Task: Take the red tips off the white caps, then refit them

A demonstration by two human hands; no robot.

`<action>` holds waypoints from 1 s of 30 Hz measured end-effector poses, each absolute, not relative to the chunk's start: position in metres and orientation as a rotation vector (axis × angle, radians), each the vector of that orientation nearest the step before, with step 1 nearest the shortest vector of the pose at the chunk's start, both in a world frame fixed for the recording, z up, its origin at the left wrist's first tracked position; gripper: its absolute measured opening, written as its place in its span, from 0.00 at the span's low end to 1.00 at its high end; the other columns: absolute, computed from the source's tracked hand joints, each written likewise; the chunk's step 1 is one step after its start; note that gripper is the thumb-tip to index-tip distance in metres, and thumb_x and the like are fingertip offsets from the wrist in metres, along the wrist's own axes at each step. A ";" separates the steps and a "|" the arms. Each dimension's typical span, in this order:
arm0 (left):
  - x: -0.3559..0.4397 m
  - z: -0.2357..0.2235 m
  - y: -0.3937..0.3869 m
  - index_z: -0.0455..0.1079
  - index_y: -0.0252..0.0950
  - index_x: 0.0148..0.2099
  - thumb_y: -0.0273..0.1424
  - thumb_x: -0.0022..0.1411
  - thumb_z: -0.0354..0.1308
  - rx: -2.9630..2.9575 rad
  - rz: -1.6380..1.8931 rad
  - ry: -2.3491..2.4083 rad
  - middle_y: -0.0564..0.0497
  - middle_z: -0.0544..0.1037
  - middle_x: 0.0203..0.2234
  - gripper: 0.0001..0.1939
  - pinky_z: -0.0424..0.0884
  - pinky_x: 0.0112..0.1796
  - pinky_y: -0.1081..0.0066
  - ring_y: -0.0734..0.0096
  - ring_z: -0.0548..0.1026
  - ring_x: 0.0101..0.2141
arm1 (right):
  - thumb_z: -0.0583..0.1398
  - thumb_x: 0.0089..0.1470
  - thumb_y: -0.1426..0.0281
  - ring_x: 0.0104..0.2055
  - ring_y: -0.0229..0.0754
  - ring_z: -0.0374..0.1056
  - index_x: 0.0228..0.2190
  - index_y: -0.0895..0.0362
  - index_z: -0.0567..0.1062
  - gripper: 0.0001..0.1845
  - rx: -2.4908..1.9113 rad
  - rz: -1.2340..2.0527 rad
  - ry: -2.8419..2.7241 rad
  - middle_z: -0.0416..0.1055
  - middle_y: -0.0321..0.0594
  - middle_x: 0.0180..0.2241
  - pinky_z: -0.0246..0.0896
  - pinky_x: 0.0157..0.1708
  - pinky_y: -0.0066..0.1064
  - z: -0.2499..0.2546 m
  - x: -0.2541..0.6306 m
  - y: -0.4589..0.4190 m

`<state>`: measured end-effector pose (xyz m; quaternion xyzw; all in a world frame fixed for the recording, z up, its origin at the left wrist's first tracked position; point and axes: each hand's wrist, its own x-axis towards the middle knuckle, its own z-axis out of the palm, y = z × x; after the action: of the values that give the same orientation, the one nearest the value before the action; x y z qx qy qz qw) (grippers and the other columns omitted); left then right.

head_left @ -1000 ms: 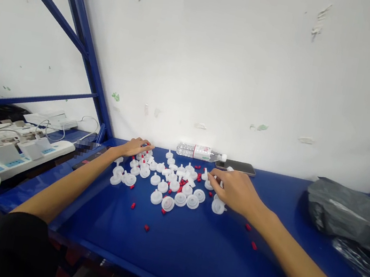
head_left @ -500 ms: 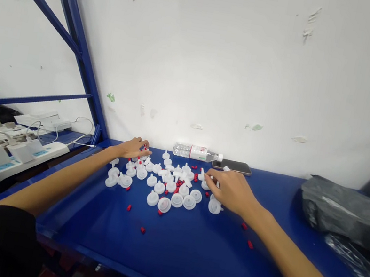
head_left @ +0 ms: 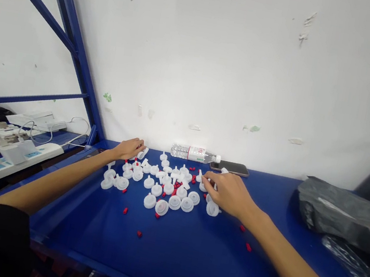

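Many white plastic pieces, round discs with a narrow spout, lie in a loose group on the blue table. Small red caps are scattered among and around them. At the group's far left edge, my left hand is closed, its fingertips on a white spouted disc. My right hand curls over the group's right side, fingertips beside an upright white spout. A white tip shows just above its knuckles; what these fingers hold is hidden.
A clear bottle lies on its side by the wall, next to a dark phone. Grey plastic bags rest at the right. Left, a power strip with chargers and cables stands beyond a blue frame post.
My left hand has drawn its spread fingers together and now has a white spouted disc at its fingertips. The right hand stays nearly in place. The whole view has shifted slightly.
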<state>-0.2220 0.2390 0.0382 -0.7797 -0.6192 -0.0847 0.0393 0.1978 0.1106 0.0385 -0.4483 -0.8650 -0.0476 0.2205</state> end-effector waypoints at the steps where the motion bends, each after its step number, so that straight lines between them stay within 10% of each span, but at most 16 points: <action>1: -0.222 0.038 0.240 0.73 0.36 0.58 0.40 0.72 0.61 -2.387 -0.261 -1.902 0.44 0.78 0.54 0.18 0.78 0.50 0.54 0.60 0.79 0.49 | 0.54 0.70 0.68 0.28 0.42 0.74 0.31 0.54 0.78 0.17 -1.238 -0.132 -2.391 0.80 0.37 0.26 0.46 0.27 0.32 0.038 0.198 0.111; 30: -0.208 0.034 0.243 0.74 0.36 0.57 0.41 0.72 0.61 -2.142 -1.332 -2.403 0.46 0.78 0.53 0.18 0.79 0.49 0.55 0.56 0.79 0.49 | 0.55 0.70 0.69 0.26 0.41 0.72 0.30 0.54 0.78 0.17 -1.222 -0.147 -2.385 0.79 0.37 0.25 0.44 0.27 0.33 0.039 0.198 0.109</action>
<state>-0.2082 0.2431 0.0344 -0.6058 -0.6798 -0.3767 -0.1701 0.1977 0.1092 0.0387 -0.4435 -0.8655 -0.0533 0.2268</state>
